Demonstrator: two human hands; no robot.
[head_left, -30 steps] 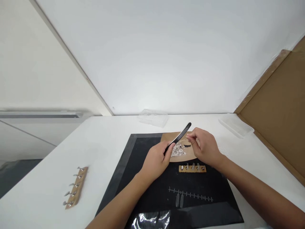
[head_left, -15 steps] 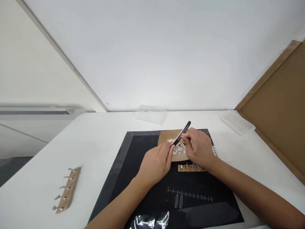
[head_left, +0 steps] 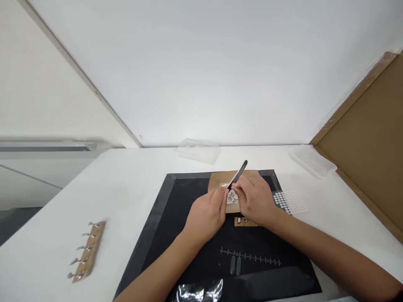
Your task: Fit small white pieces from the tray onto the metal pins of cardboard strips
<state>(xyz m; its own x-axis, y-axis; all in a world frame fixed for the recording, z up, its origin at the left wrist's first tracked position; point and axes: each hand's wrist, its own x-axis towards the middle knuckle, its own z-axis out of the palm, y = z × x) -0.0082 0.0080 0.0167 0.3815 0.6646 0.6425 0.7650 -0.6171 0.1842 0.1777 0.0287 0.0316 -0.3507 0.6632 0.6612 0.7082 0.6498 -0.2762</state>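
Along the near edge of the black mat (head_left: 166, 218), a glossy patch (head_left: 200, 292) catches the light. A little further in on the mat lies a clear toothed rail (head_left: 252, 256), with two long clear tips (head_left: 238, 265) hanging off its near side. Out to the left of the mat, on the white bench (head_left: 132, 180), sits a brown strip with metal-stemmed pegs (head_left: 90, 253).

Over the middle of the mat, the left hand (head_left: 206, 212) pinches the lower end of a slim black stick (head_left: 239, 173) between thumb and fingers; the stick slants up toward the mat's far edge. The right hand (head_left: 255, 201) has its fingertips bunched together right by the stick's lower part; I cannot tell whether they grip it or something small. Beneath this hand, a second brown strip (head_left: 251, 223) lies on the mat, partly covered.

On the far part of the mat, a tan sheet (head_left: 216, 179) carries a heap of whitish bits (head_left: 232, 198). A sheet of white dots (head_left: 291, 202) reaches past the mat's right edge. Beyond the mat's far edge are a clear plastic piece (head_left: 198, 152) and, to its right, a shallow clear tray (head_left: 313, 162).
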